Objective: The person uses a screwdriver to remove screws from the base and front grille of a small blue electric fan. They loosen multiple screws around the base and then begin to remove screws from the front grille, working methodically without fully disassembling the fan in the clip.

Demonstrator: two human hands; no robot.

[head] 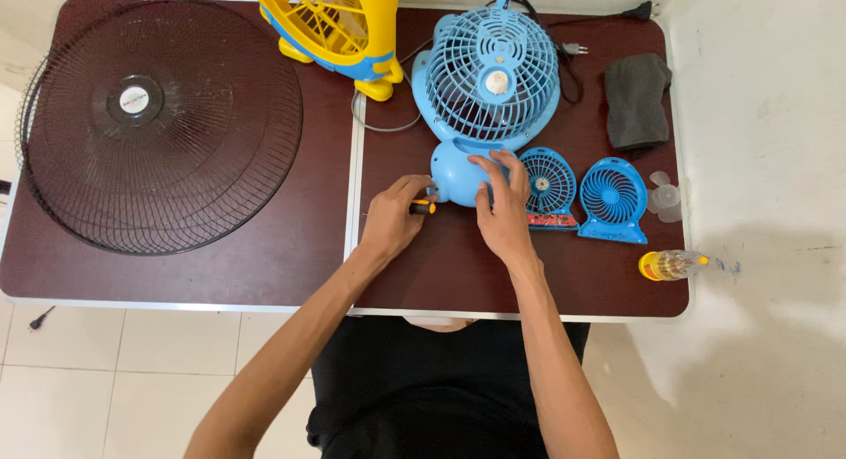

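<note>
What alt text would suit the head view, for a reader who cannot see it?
Seen from above, a person's right hand steadies a blue fan lying on a dark table, while the left hand holds a screwdriver against its base. A large grille, a yellow fan and two small fans lie around.

Light-blue fan [490, 80], yellow fan [330, 23], black wire grille [159, 124], grey cloth [636, 99] — all on a maroon table [291, 256].
</note>
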